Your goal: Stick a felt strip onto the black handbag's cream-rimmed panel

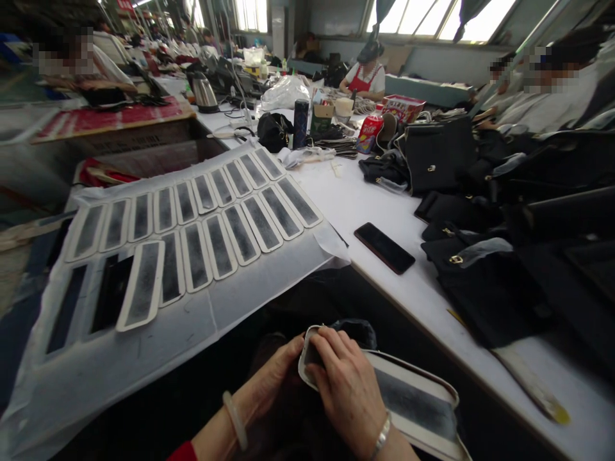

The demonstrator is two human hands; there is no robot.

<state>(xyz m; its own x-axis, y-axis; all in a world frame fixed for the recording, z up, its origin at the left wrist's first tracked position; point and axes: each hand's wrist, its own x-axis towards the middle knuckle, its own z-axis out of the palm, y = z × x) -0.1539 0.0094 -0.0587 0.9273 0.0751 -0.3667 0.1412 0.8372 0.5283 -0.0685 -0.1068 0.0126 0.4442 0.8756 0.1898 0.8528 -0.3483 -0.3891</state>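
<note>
Strip: long, pale edges, dark grey mid, rounded corners; strip [420, 397] is in the lap area btwn the hands, running off to the lower R. Its middle is hidden under the R hand, so can't tell if it's 1 pc or 2.
R hand: right hand [348, 378] lies over the strip's L end; fingers bent, close tog., nearly closed on its edge, thumb on the grey face.
L hand: left hand [273, 374] has its thumb up against the rounded end; other fingers hidden, can't tell how far closed.
Wrists: pale bangle [234, 419] on L, silver bracelet [382, 436] on R.
Sheet: whitish sheet [192, 342] to the L, w/ 2 rows of similar panels [221, 246]; one tilted panel [141, 285] overlaps its neighbor.
Tool: pale stick [531, 384] w/ yellow tip, R side of white table [346, 189].
Phone: dark phone [384, 248], face up, screen dark, nr table edge.
Bags: black bags [442, 157] heaped on R, metal clasps, covering that part of the table.
Mid table: black cap [275, 131], dark bottle [300, 123], red can [369, 133], all nr each other.
Kettle: metal kettle [204, 93], farther L.
People: co-worker in red apron [362, 82] at far end; others L & R.
Back: bright windows [432, 18].
</note>
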